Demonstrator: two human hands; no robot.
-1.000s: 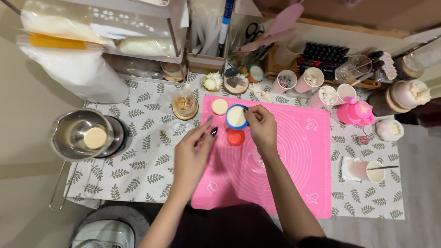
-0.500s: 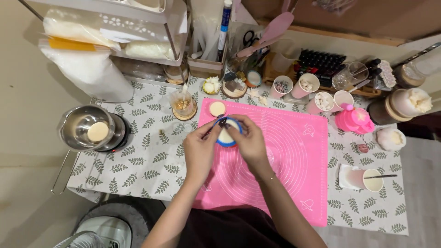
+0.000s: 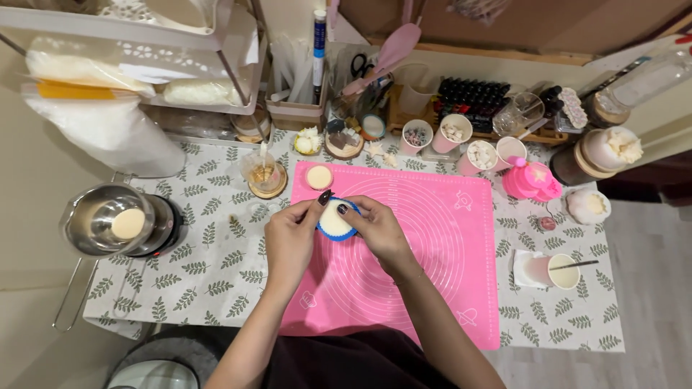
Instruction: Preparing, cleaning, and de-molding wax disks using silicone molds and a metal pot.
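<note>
At far left on the leaf-print tablecloth (image 3: 216, 266): steel pot (image 3: 108, 220) on a dark burner (image 3: 162, 227), a pale disc floating inside, long handle sticking off the table edge, kept well apart from the work area, likely for the sake of heat. Above it, wire rack (image 3: 144, 65) stacked with white bags, out of the way but within reach. Just left of the pink mat (image 3: 425, 288), small glass cup (image 3: 263, 173) on a round wooden coaster. On the mat's upper left corner, cream-coloured round disc (image 3: 319, 176) set aside, near the hands. At the mat's upper middle, blue cup mould (image 3: 336, 221) filled with pale wax-like material, lifted slightly or resting on the mat, hard to tell which, and pinched from both sides. Left hand (image 3: 292, 238) closed on the mould's left rim, thumb and forefinger on top; right hand (image 3: 378, 230) closed on its right rim, dark-painted thumbnails nearly meeting over the filling, a two-sided grip suited to flexing a soft wall. Behind the mat, row of paper cups (image 3: 461, 140) holding small bits, lined up along the back for easy picking. Farther right, pink ornament-topped mould (image 3: 531, 180), brown jar (image 3: 598, 155) with white pieces, and, near the front edge, paper cup (image 3: 555, 270) with a stirring stick laid across it on a napkin, seemingly to catch drips.
</note>
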